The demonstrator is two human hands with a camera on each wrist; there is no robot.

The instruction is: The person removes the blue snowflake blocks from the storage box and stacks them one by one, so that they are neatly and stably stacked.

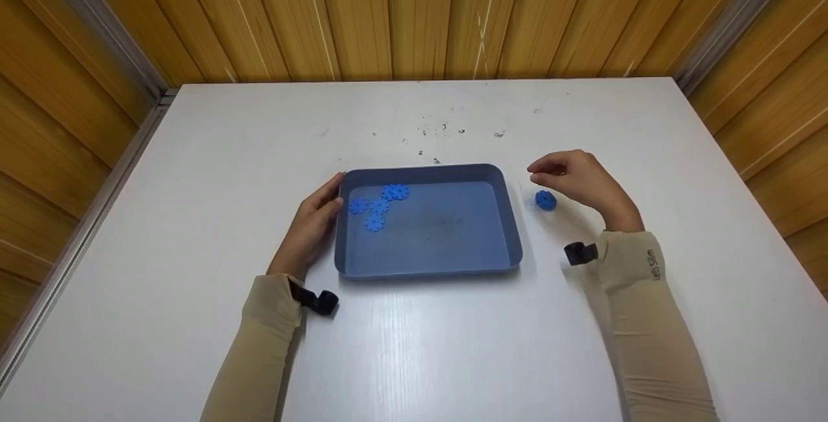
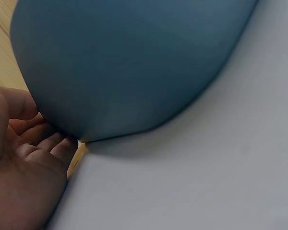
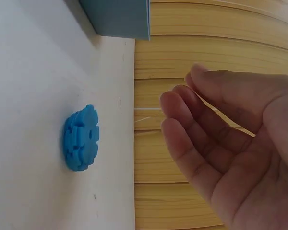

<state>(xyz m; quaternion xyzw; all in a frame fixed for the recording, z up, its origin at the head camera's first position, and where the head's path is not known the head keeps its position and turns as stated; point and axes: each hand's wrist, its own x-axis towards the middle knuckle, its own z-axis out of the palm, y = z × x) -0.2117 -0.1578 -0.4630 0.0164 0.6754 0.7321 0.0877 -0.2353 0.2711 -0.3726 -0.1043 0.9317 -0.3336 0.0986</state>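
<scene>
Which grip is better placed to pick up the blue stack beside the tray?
Likely the right grip: it looks empty and near the blue stack, while the left grip holds the tray by its left side.

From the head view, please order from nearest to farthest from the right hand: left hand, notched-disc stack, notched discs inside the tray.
1. Notched-disc stack: right of the tray.
2. Notched discs: in the tray's left half.
3. Left hand: at the tray's left wall.
</scene>
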